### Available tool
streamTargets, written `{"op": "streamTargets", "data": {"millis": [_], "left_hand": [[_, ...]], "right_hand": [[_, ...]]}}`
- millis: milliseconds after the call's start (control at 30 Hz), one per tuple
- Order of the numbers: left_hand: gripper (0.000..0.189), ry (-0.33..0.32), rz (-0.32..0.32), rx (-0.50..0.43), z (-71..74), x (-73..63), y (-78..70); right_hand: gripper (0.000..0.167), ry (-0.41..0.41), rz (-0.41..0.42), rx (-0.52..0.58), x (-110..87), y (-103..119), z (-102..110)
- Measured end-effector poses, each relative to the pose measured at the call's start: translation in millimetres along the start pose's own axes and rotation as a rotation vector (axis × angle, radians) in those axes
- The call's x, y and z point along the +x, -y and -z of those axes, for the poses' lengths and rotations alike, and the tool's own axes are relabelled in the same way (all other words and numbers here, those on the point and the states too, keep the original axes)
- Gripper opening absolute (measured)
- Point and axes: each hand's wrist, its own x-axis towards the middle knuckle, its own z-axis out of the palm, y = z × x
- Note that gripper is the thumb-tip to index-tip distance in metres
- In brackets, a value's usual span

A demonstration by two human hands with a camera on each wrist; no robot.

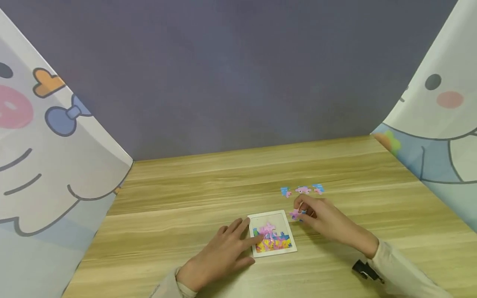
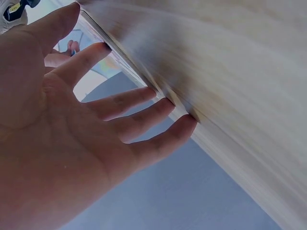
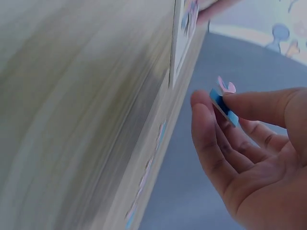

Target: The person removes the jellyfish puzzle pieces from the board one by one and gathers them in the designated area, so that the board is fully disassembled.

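Observation:
A white puzzle tray lies on the wooden table, its lower part filled with pink, yellow and blue pieces. My left hand rests at the tray's left side, fingers spread, with the index finger reaching over the pieces. In the left wrist view the fingertips of the left hand touch down along the table. Between thumb and index finger, my right hand pinches a pink and blue puzzle piece, just right of the tray. The right wrist view shows this piece raised off the table.
Beyond the right hand lie three loose pieces in a row: a blue one, a pink one with eyes and another blue one. A black clip-like object is beside the right sleeve. Cartoon-printed panels flank the table.

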Motion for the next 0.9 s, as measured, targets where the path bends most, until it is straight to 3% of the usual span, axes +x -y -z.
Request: {"op": "streamTargets", "data": {"millis": [433, 667, 900], "left_hand": [[0.054, -0.038, -0.019, 0.023, -1.5, -2.5, 1.7], [0.054, 0.000, -0.005, 0.027, 1.8, 0.8, 2.1], [0.054, -0.001, -0.003, 0.025, 2.5, 0.4, 2.3]], "right_hand": [[0.031, -0.180, -0.064, -0.002, -21.1, -43.9, 22.3], [0.022, -0.154, -0.247, 0.140, -26.7, -59.4, 31.7], [0.020, -0.119, -0.212, 0.134, -24.9, -73.1, 32.3]]}}
